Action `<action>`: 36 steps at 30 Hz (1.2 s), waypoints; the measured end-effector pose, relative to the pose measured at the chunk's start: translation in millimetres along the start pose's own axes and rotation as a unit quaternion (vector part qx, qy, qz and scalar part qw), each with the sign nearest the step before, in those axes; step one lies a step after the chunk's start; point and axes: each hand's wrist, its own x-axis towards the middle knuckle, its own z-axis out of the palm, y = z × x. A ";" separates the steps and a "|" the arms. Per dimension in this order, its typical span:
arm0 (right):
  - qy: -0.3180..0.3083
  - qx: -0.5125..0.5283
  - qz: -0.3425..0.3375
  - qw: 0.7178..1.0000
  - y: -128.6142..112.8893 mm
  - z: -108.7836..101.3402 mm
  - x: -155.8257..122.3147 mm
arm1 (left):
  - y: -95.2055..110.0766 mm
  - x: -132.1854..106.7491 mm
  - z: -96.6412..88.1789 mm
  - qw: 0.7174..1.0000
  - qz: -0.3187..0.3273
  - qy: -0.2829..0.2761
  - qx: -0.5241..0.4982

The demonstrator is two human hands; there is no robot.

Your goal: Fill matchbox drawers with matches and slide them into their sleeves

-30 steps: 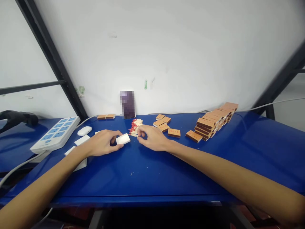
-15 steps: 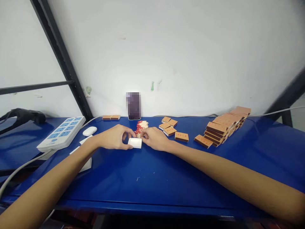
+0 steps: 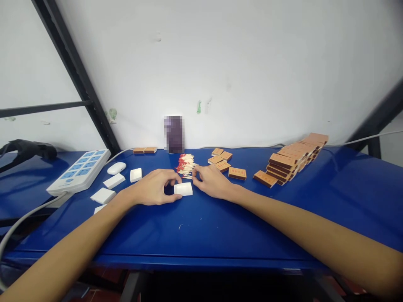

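My left hand (image 3: pixel 157 187) grips the left end of a small white matchbox tray (image 3: pixel 184 189) between thumb and fingers, down at the blue table. Just behind the tray lies a loose pile of red-headed matches (image 3: pixel 185 163). My right hand (image 3: pixel 213 181) is at the pile's right edge, thumb and fingers pinched together by the match ends. Whether a match sits in that pinch is too small to make out.
Several white trays (image 3: pixel 103 196) lie left beside a white oval case (image 3: pixel 116 168) and a power strip (image 3: pixel 80 172). Orange matchbox sleeves (image 3: pixel 237 173) lie to the right, with a leaning stack (image 3: pixel 285 161) beyond. A blurred phone (image 3: pixel 174 134) leans on the wall.
The view has shifted slightly. My right hand has moved from the tray's right side to the matches. My left hand still holds the tray, and more white trays show at left.
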 end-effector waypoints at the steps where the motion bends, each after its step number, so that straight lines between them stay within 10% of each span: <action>1: -0.001 0.002 0.005 1.000 0.1 0.0 0.0 | 0.0 0.7 0.3 1.000 -0.001 0.000 0.004; 36: -0.036 -0.052 -0.008 0.998 -0.7 -5.6 6.7 | -7.4 5.6 -0.3 0.999 -0.034 0.000 0.029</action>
